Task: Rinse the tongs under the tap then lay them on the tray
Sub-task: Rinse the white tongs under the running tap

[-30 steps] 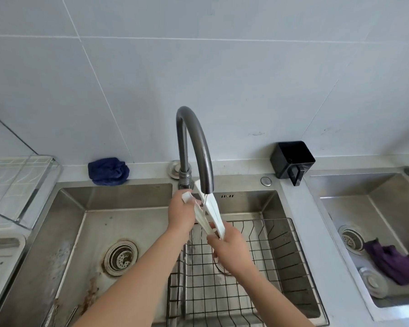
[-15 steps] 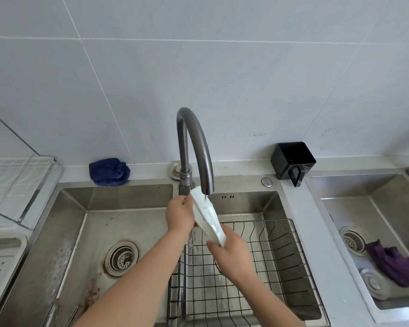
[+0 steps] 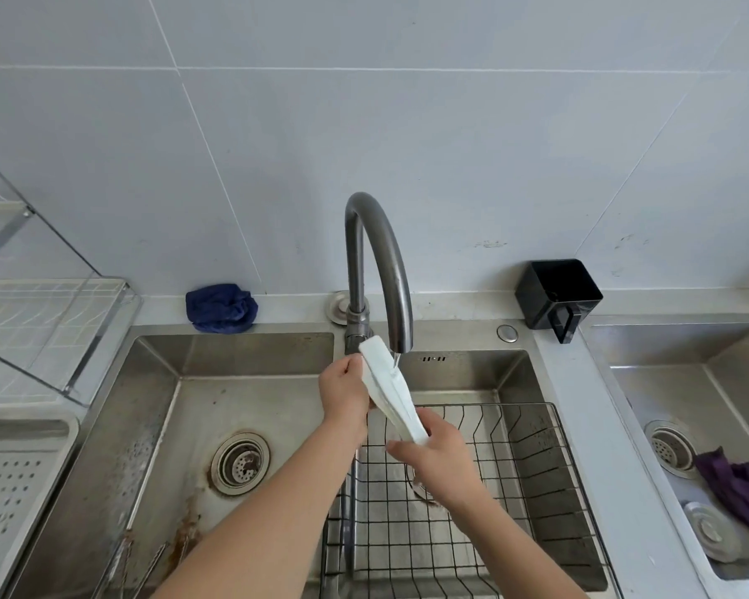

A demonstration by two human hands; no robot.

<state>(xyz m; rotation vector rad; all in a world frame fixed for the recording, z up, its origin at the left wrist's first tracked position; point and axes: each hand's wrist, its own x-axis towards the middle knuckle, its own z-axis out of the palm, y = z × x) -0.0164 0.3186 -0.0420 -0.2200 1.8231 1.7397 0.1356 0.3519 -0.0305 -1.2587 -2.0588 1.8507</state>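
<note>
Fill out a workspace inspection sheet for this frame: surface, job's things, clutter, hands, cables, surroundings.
Surface: steel sink, stained and rusty round the drain; grey counter beside it.
Job's things: white tongs under the tap, a thin stream of water hitting them; perforated tray at far left, apart from the tongs.
Clutter: blue cloth behind the sink; black holder on the counter; wire basket in the sink; purple cloth in the right sink.
Hands: left hand grips the tongs' upper end; right hand grips the lower end.
Cables: nothing seen.
Surroundings: tiled wall; dish rack at left.
</note>
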